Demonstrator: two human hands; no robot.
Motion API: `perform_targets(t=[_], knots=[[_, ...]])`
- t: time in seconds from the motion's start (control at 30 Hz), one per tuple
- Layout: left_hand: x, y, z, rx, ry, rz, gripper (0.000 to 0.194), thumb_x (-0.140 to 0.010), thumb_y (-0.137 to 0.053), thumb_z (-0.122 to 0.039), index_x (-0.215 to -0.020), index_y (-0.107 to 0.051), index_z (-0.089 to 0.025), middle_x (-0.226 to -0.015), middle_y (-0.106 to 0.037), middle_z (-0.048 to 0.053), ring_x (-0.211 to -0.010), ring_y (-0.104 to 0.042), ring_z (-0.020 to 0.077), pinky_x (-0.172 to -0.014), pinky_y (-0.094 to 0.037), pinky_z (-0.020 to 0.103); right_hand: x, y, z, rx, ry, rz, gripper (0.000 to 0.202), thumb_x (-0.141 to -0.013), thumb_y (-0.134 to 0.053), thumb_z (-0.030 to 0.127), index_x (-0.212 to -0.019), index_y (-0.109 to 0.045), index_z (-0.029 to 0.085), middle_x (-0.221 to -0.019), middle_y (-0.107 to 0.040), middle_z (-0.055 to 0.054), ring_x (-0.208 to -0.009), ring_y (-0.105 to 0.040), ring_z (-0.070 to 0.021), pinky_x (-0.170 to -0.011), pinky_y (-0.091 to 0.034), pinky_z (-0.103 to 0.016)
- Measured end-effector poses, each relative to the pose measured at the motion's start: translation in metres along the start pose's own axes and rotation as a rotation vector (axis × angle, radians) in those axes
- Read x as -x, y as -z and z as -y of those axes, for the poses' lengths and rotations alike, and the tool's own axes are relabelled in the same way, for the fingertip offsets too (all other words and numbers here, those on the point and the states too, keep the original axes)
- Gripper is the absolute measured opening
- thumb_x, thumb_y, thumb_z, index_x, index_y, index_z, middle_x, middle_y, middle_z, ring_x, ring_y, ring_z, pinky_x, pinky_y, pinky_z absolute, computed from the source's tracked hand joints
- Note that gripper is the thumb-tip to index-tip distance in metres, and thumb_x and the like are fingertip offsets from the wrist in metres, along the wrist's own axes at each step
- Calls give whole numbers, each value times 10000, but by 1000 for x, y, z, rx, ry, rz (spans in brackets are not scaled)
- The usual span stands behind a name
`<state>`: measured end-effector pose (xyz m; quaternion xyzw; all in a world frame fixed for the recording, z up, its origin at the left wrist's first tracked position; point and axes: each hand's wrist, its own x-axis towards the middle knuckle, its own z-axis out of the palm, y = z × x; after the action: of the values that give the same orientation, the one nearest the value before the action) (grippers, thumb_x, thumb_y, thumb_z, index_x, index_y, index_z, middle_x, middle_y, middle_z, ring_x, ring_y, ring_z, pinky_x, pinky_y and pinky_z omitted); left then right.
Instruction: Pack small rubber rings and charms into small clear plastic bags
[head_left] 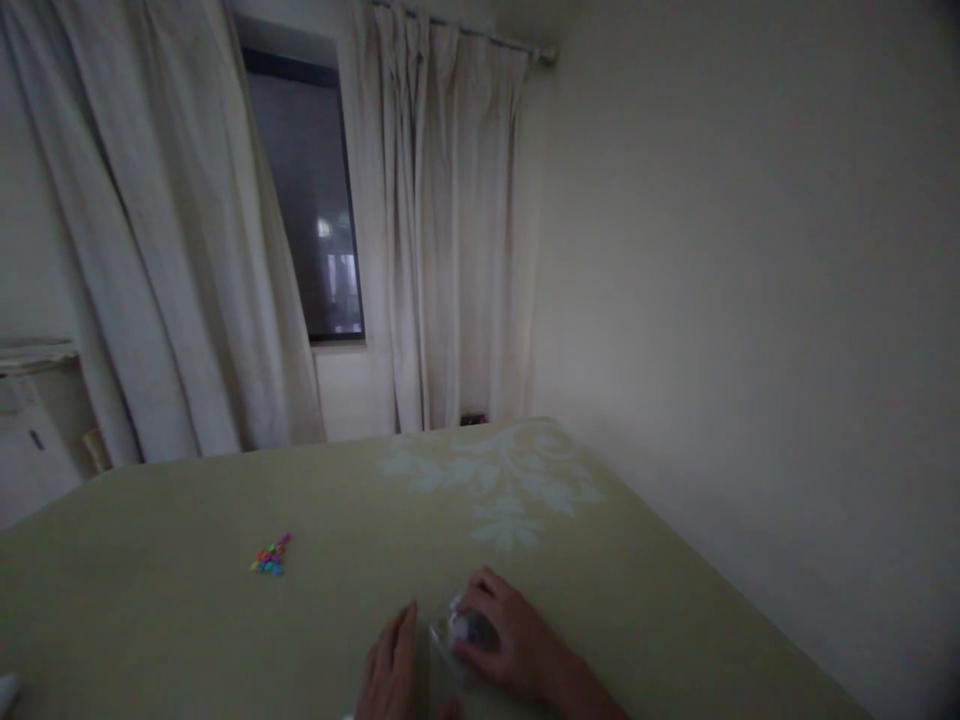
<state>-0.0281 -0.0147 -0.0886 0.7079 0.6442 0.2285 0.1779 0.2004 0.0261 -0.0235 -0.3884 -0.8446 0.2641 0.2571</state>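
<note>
Low in the view, my right hand (517, 635) is curled around a dark rounded object (478, 630), thumb below it and fingers above. Its kind is too blurred to make out. Clear, shiny material that looks like plastic (441, 632) shows at the object's left side. Just left of that, my left hand (390, 665) rests with its fingers stretched out and close together, with nothing visible in it. Its thumb is mostly cut off by the bottom edge. Farther off to the left, a small pile of brightly coloured little pieces (271, 556) lies apart from both hands.
Both hands are over a broad green bed-like surface (187, 520) with a pale leaf pattern (510, 490). A bare wall (750, 300) runs along its right side. Curtains (450, 220) and a dark window (304, 200) stand behind. A white cabinet (34, 430) is at far left.
</note>
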Motion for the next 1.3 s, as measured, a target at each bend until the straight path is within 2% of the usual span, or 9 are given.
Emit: perform_targets(t=[0.17,0.27,0.37,0.5,0.6,0.67,0.93,1.1,1.3], knots=[[-16,2,10,51,-52,77,783,-699,-721,-337,-1431,-573,-102,-1379,-620,225,-1303,-594,375,-1141,-450,462,-1,-8,13,-38,-16,22,433,-822,-796,400,-1205,-666,245,-1364,-562,-91,-1151,-613,-255,-1005,-456,-323],[-17,9,8,115,-108,58,746,-665,-727,-251,-1392,-596,-144,-1351,-636,188,-1288,-601,341,-1131,-464,427,-3,-8,14,-40,-22,26,459,-806,-818,428,-1192,-657,239,-1291,-617,-84,-1126,-622,-260,-980,-462,-324],[-13,19,1,186,-150,87,689,-682,-759,-279,-1350,-622,-178,-1325,-653,161,-1268,-608,332,-1121,-476,432,-4,-7,13,-14,-14,31,452,-786,-838,431,-1149,-657,233,-1184,-649,-64,-1060,-630,-246,-923,-471,-314],[-1,32,-17,257,-160,24,650,-711,-766,-311,-1330,-631,-164,-1341,-645,172,-1267,-605,337,-1123,-468,450,-5,-6,9,-6,7,33,450,-753,-866,456,-1080,-666,221,-1118,-641,-50,-978,-628,-220,-861,-474,-296],[2,40,-29,286,-163,2,610,-697,-763,-264,-1289,-646,-174,-1281,-682,155,-1216,-637,322,-1093,-485,430,-7,-1,3,-45,28,39,493,-729,-885,453,-1103,-661,221,-1125,-629,-48,-885,-619,-188,-796,-487,-284],[1,44,-33,301,-179,-4,555,-736,-768,-318,-1261,-657,-179,-1239,-702,144,-1172,-659,310,-1056,-506,414,-9,2,-3,-119,56,65,547,-702,-908,456,-1134,-663,226,-1162,-619,-51,-853,-618,-170,-772,-505,-276],[-10,45,-28,304,-178,-8,652,-683,-838,-497,-1238,-680,-193,-1221,-729,134,-1135,-686,326,-1011,-541,402,-10,5,-16,-174,84,46,822,-604,-970,478,-1311,-639,219,-1189,-625,-78,-931,-629,-206,-842,-541,-329],[-9,50,-31,322,-185,-2,597,-683,-846,-450,-1199,-697,-189,-1201,-738,129,-1114,-686,316,-1004,-546,415,-8,4,-13,-135,86,63,857,-646,-950,484,-1390,-618,216,-1255,-593,-95,-1044,-628,-229,-939,-530,-351],[-8,46,-24,349,-221,17,698,-719,-836,-390,-1354,-620,-195,-1320,-687,145,-1176,-655,315,-1039,-526,434,-9,5,-12,-130,91,73,856,-643,-946,517,-1383,-633,221,-1259,-583,-99,-1130,-606,-259,-1011,-493,-389]])
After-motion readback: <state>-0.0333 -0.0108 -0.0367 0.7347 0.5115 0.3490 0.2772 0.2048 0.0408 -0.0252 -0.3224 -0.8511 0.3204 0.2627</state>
